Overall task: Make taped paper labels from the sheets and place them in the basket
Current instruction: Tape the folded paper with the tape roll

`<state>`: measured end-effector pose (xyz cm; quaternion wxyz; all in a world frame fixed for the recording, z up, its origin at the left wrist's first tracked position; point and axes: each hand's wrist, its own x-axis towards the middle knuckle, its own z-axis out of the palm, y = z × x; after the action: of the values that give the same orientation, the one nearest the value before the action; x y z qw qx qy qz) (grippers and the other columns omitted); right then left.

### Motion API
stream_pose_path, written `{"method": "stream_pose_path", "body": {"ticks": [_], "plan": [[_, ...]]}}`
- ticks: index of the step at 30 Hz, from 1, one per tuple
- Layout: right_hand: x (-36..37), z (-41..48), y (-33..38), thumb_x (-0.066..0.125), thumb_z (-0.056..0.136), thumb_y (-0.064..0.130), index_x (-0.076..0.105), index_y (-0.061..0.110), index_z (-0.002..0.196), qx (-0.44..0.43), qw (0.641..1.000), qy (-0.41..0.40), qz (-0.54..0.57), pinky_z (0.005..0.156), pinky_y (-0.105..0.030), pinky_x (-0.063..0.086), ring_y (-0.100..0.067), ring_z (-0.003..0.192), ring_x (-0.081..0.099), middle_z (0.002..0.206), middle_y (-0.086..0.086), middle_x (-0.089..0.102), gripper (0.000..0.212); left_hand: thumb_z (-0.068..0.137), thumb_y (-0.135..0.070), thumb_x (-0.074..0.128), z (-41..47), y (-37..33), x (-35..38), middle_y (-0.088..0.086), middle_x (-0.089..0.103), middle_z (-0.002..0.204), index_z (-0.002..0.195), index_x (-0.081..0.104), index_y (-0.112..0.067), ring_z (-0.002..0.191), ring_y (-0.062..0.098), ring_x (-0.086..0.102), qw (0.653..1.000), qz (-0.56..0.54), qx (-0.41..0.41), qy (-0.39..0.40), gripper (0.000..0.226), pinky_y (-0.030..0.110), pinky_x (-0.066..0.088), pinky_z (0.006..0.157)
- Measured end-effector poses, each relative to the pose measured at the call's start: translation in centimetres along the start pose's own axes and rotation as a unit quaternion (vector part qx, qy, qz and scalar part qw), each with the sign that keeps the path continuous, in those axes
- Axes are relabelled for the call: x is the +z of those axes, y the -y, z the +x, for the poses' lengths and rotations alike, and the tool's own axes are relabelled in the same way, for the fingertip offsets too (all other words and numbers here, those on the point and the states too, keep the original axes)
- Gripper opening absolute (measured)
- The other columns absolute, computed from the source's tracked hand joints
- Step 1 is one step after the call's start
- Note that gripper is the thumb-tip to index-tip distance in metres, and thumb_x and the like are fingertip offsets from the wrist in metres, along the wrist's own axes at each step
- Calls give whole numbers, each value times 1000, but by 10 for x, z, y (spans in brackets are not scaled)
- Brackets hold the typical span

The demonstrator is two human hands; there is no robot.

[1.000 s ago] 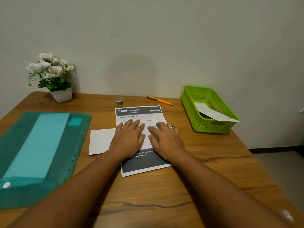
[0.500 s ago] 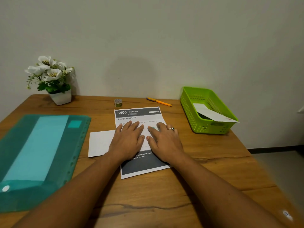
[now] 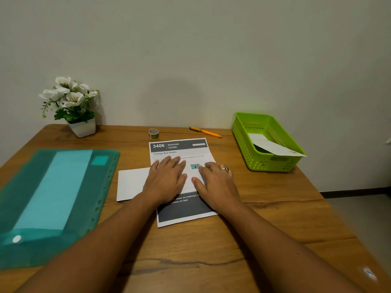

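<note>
Inside green basket [image 3: 273,164] — paper label [image 3: 273,146], overhanging rim

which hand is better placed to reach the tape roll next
Likely the left hand: the tape roll stands beyond the printed sheet, nearly straight ahead of that hand; the right hand lies farther right.

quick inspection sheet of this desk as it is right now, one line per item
surface: wooden table, dark grain lines showing.
job's things: printed sheet flat at centre; blank white paper at its left edge; tape roll behind it; green basket at right, one paper slip poking over its rim.
clutter: orange pen, green plastic folder, potted white flowers.
grippers: left hand and right hand flat, fingers straight, pressing the printed sheet.
cables: nothing seen.
surroundings: plain wall behind; floor at right.
</note>
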<state>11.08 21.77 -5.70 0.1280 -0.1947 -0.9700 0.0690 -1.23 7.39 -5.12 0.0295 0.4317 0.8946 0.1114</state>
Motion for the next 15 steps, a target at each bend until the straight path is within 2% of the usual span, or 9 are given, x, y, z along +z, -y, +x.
{"method": "stream_pose_path", "body": {"ticks": [3,7,12,15], "plan": [[0,0,-1,43,104,54,58,22,144,-6,1000,-3,6,107,-45,36,-25,133,44,147,-3,55,54,105,-48,42,4,4,-16,0,21,170,162,26,-27,156,22,15,999,-17,10,39,62,48,14,127],[1,0,-3,43,103,55,58,22,143,-5,1000,-5,21,110,-45,34,-25,133,44,147,-1,55,54,94,-56,61,-4,29,-50,1,34,164,158,34,-29,147,25,34,998,0,-34,53,74,46,32,119],[5,1,-6,47,101,56,63,22,130,-2,999,-23,43,105,-44,36,-23,125,48,136,0,60,48,82,-75,63,-28,69,-88,5,47,150,149,45,-30,136,27,44,982,115,-121,90,82,46,47,105],[6,1,-7,49,100,56,62,22,122,2,998,-28,53,103,-43,37,-23,121,49,131,1,61,43,76,-80,64,-37,87,-96,3,52,144,144,49,-31,127,24,51,973,110,-158,130,86,46,52,101]]}}
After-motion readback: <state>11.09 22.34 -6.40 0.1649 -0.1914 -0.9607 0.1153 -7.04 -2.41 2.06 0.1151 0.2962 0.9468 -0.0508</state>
